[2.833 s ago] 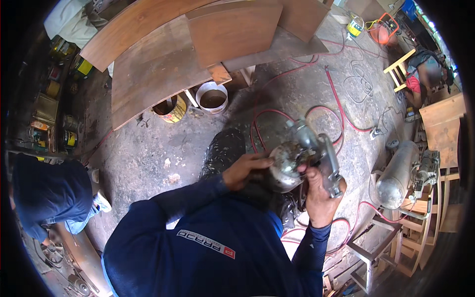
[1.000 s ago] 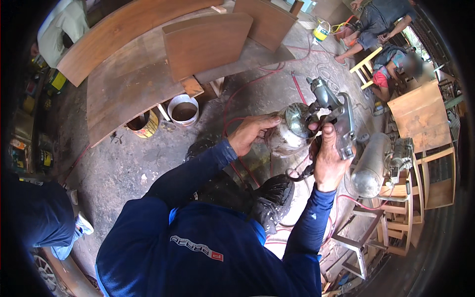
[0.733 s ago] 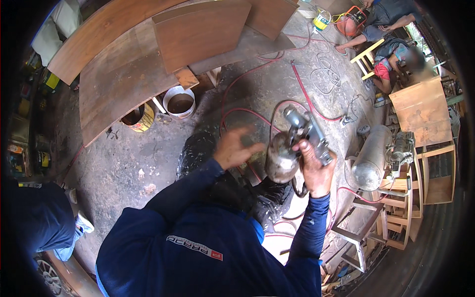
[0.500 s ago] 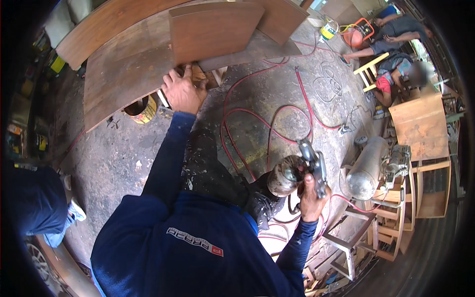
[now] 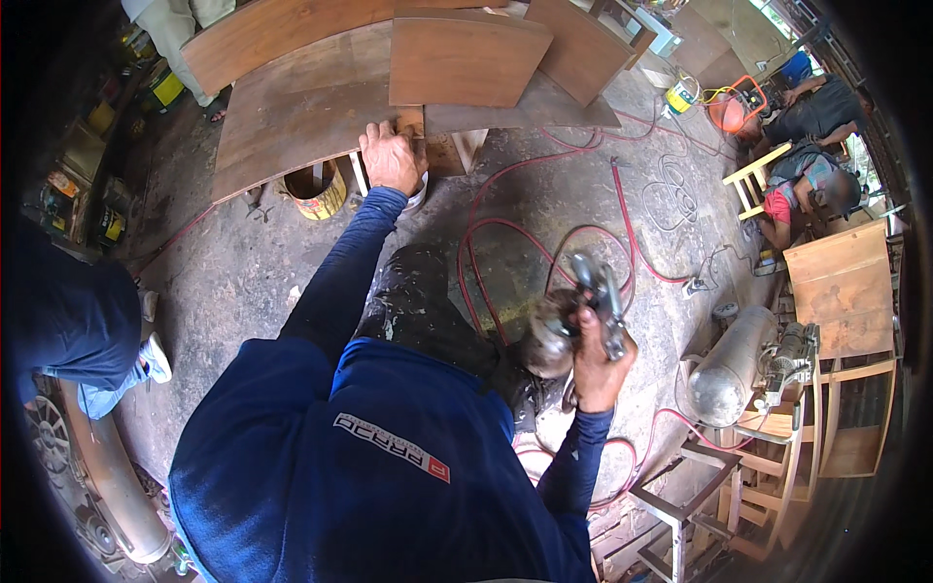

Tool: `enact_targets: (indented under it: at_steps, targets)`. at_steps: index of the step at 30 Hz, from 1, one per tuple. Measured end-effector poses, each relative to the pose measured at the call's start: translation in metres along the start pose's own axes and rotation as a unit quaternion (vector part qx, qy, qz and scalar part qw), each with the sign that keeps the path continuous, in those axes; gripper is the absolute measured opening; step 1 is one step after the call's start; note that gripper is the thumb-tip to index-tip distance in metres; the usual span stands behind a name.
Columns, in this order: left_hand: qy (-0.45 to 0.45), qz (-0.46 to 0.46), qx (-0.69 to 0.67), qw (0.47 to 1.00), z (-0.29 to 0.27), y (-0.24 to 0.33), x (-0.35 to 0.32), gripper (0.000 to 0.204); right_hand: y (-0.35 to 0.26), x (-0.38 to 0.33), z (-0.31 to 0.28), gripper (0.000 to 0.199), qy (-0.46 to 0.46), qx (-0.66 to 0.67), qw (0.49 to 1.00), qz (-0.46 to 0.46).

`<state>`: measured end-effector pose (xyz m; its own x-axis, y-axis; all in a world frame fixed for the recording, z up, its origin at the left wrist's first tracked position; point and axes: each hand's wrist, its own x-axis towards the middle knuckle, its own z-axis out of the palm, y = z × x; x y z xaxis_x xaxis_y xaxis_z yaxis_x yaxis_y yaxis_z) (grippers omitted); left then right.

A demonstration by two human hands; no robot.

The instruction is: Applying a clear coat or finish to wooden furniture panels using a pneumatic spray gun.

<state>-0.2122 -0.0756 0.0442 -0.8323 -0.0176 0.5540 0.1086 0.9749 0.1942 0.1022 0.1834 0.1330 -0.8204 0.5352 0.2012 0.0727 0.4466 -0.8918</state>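
My right hand (image 5: 604, 367) is closed around the handle of a metal spray gun (image 5: 610, 309), which has a round, stained paint cup (image 5: 550, 335) on its left side. The gun is held out over the floor, slightly blurred. With my arm stretched forward, my left hand (image 5: 391, 160) bends its fingers over a small wooden piece (image 5: 412, 119) at the near edge of a brown wooden panel (image 5: 301, 112). Its fingertips are partly hidden. Behind that hand, another brown board (image 5: 466, 58) stands tilted on the panels.
A yellow paint bucket (image 5: 319, 192) stands under the panel's edge. Red hose (image 5: 486, 228) loops over the floor. At right are a metal tank (image 5: 731, 369), a metal frame (image 5: 685, 486) and wooden furniture (image 5: 841, 282). Other people are at far right, left (image 5: 73, 311) and top left.
The view has shifted, so the panels and floor sit farther right. My right hand has brought the spray gun slightly left relative to the floor. My left hand stays at the panel's edge.
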Motion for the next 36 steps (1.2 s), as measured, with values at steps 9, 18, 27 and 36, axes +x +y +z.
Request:
enact_targets:
  at_steps: [9,18,27,36]
  targets:
    - [0.12,0.017,-0.168,0.978,0.001,-0.01,-0.032,0.033,-0.096,0.032,0.059,0.029,-0.107,0.076,0.974,-0.184]
    - [-0.022,-0.243,-0.571,0.784,0.054,-0.015,-0.067,0.026,-0.102,0.019,0.093,0.029,-0.084,0.017,0.973,-0.215]
    - [-0.155,-0.409,-0.767,0.469,0.031,-0.023,0.001,0.021,-0.105,-0.025,0.073,0.044,-0.097,0.006,0.974,-0.206]
    - [-0.164,-0.433,-0.732,0.5,0.026,-0.024,0.011,0.018,-0.11,-0.025,0.094,0.036,-0.042,0.011,0.988,-0.148]
